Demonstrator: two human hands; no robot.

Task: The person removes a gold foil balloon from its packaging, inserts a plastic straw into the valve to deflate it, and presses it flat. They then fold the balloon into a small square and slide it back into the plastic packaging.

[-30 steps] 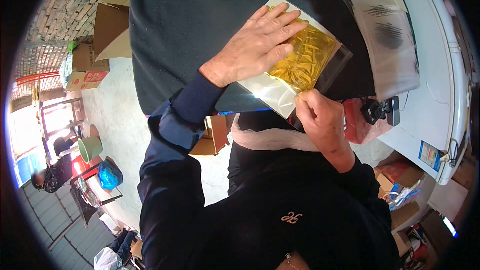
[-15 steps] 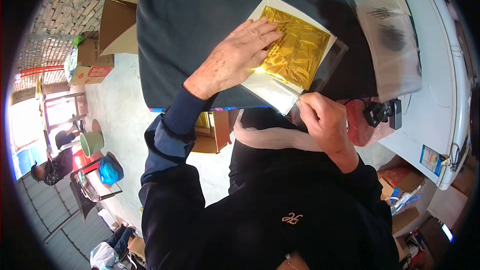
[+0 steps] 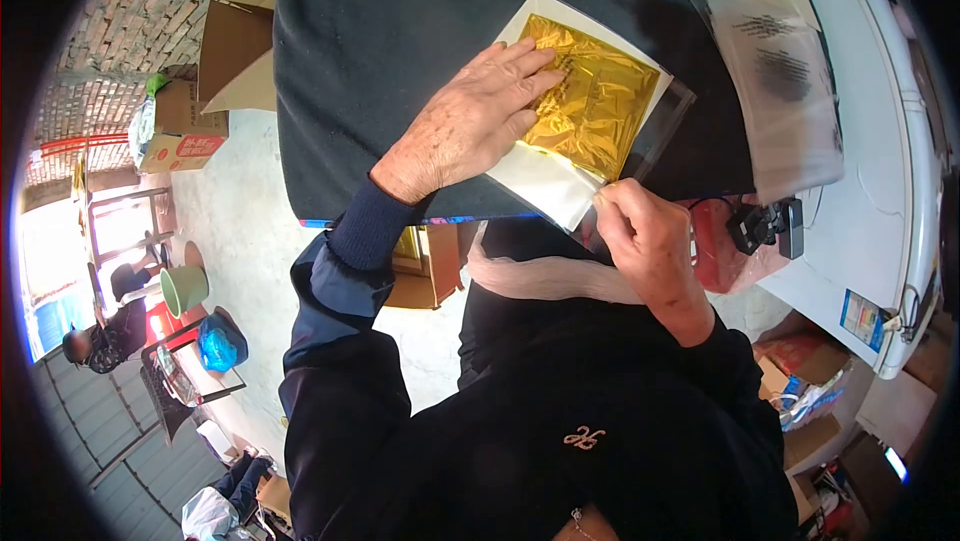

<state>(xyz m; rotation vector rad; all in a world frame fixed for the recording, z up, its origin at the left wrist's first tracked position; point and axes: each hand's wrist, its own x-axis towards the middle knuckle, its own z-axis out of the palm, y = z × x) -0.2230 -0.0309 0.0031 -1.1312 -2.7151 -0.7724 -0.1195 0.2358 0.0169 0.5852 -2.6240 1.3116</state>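
Note:
My left hand (image 3: 470, 119) lies flat with its fingers stretched over the left part of a crinkled gold foil sheet (image 3: 605, 96). Beneath the foil is a larger white card (image 3: 548, 184), tilted on the dark cloth. A clear plastic bag (image 3: 675, 113) shows past the card's right side. At the card's near corner, my right hand (image 3: 652, 246) pinches an edge of what looks like this clear bag between thumb and forefinger. The exact layer in that pinch is partly hidden by the fingers.
Black cloth (image 3: 390, 51) covers the table. To the right lies a pile of clear printed bags (image 3: 785, 91), beside a white appliance (image 3: 880, 161). Black adapters (image 3: 768, 229) sit near the table's right edge. An open cardboard box (image 3: 238, 56) stands left. Another person (image 3: 110, 336) is far left.
My left hand has shifted very slightly on the foil, its fingers drawn a little to the left. The right hand keeps its pinch at the near corner, almost unmoved.

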